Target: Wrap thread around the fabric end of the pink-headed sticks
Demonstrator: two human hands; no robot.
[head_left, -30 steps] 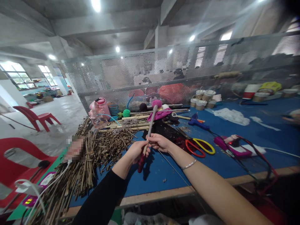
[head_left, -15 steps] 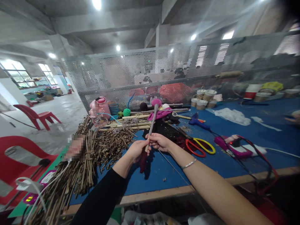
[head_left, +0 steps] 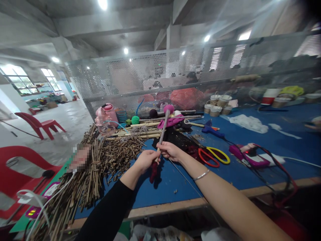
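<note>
My left hand (head_left: 147, 160) and my right hand (head_left: 169, 151) meet over the front of the table, both closed on a thin grey stick (head_left: 164, 130). The stick points away from me, and a pink ball (head_left: 169, 109) caps its far end. My left fingers pinch the near end, my right fingers just above them. Below my left hand hangs a dark red strip of cloth (head_left: 153, 172), whose join with the stick is hidden by the fingers. Right of my hands lie scissors (head_left: 214, 156) with one red and one yellow handle.
Bundled dry twigs (head_left: 96, 170) cover the table's left side. A pink jug (head_left: 109, 115), a green ball (head_left: 135, 119) and long sticks lie behind. A blue glue gun (head_left: 212, 131), a purple power strip (head_left: 240, 155) with cables, and paper cups (head_left: 220, 102) are at right.
The stick's pink end has shifted slightly to the right. The dark red strip under my left hand has swung a little right and up. Both hands keep their hold.
</note>
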